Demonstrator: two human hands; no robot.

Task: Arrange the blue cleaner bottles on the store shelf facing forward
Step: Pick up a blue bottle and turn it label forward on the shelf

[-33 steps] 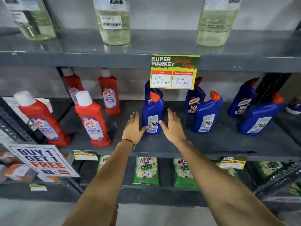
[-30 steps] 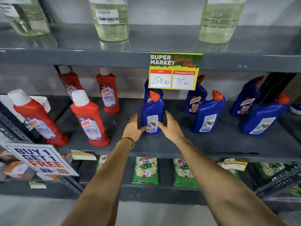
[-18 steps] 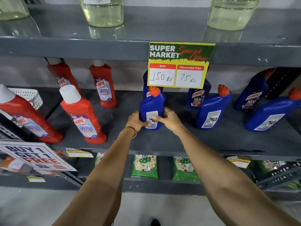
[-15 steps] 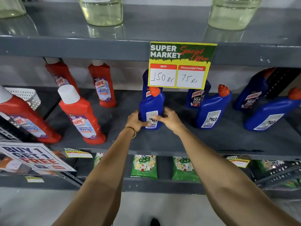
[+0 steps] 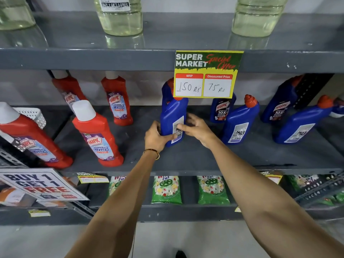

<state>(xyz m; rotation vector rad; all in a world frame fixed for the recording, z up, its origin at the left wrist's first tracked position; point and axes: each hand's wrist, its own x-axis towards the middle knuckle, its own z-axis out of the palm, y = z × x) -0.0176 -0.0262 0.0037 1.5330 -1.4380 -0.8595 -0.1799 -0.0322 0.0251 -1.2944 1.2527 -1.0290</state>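
A blue cleaner bottle stands on the grey middle shelf, its back label turned partly to the right. My left hand grips its lower left side. My right hand touches its right side, fingers on the label. Its orange cap is half hidden behind the price sign. Another blue bottle stands behind it. To the right, two blue bottles show their back labels, and two behind show front labels.
Several red bathroom cleaner bottles stand at the left of the same shelf. A yellow price sign hangs from the upper shelf edge. Clear bottles stand above. Green detergent packets lie below, and a "Buy 1 Get 1 Free" sign is lower left.
Both hands reached forward and closed on the front blue bottle. It has since turned, so its back label now points more to the right. The camera moved closer.
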